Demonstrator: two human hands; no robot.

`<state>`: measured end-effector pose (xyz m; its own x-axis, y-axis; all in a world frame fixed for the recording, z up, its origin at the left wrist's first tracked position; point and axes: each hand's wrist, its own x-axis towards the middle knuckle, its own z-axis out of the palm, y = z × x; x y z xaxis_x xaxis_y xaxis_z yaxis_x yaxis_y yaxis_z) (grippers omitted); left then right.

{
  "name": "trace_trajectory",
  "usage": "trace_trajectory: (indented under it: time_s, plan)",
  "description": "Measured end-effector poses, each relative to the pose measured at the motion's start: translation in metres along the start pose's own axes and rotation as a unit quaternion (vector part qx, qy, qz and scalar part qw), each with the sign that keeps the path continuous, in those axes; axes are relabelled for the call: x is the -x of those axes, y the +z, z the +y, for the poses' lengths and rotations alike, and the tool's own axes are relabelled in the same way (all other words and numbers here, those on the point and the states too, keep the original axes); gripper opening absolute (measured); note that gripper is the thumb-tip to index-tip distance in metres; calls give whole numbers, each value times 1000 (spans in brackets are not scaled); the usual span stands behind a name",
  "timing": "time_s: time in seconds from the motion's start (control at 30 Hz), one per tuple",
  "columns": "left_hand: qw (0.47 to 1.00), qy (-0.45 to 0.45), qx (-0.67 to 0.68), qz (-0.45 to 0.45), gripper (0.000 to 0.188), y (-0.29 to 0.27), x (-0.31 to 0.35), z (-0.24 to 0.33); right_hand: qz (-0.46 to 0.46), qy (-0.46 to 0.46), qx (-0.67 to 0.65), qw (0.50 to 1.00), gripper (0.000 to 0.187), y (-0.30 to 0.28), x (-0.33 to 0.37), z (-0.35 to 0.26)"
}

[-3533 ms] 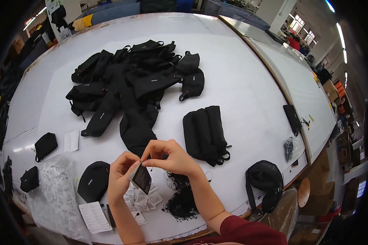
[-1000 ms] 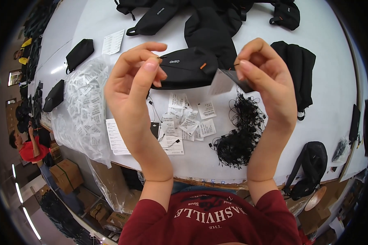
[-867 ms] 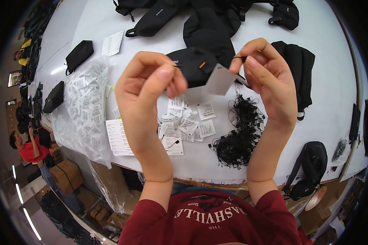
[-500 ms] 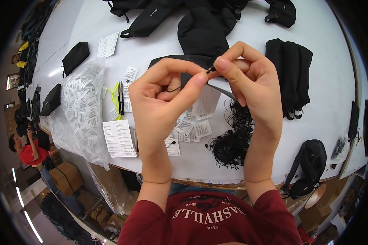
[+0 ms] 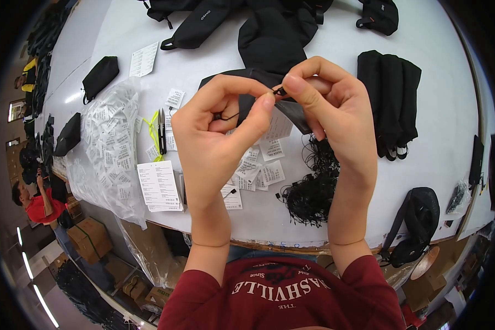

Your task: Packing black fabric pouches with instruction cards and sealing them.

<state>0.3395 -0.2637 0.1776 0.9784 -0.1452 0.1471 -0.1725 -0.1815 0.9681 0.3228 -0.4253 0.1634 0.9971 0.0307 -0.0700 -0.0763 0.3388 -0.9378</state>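
My left hand (image 5: 217, 132) and my right hand (image 5: 338, 113) are raised over the table, fingertips almost meeting. Between them is a thin black hang-tag string (image 5: 279, 91) with a small dark fastener; each hand pinches one part of it. A strand of the cord also crosses the curled fingers of my left hand. Below and behind the hands lie a black fabric bag (image 5: 245, 72), partly hidden, and a white printed card (image 5: 280, 125). Whether the card hangs from the string I cannot tell. A tangled heap of black tag strings (image 5: 311, 201) lies under my right wrist.
Left on the white table (image 5: 203, 220) are a clear bag of white packets (image 5: 113, 137), black snips (image 5: 161, 132) with a yellow-green ribbon, and stacked printed cards (image 5: 159, 187). Black pouches (image 5: 388, 102) lie stacked at right. A person in red (image 5: 41, 206) is at far left.
The fingertips have shifted slightly, and the fastener between them shows more clearly. Both hands keep their pinch; the things on the table look unchanged.
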Motion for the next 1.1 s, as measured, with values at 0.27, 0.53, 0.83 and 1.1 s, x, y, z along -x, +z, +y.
trace_trajectory:
  time_s: [0.27,0.53,0.83,1.1]
  plan:
    - [1000,11,-15,2,8,-2,-1,0,24,-13,5,1000,17,7,-1,3]
    - [999,4,-48,0,12,1,2,-2,47,-120,132,983,15,1,-3,15]
    - [896,41,-408,-169,50,-54,-20,-63,113,-121,9,986,18,-38,-9,5]
    - [961,32,-257,-95,16,-47,-30,-61,203,-254,345,880,26,-30,-17,12]
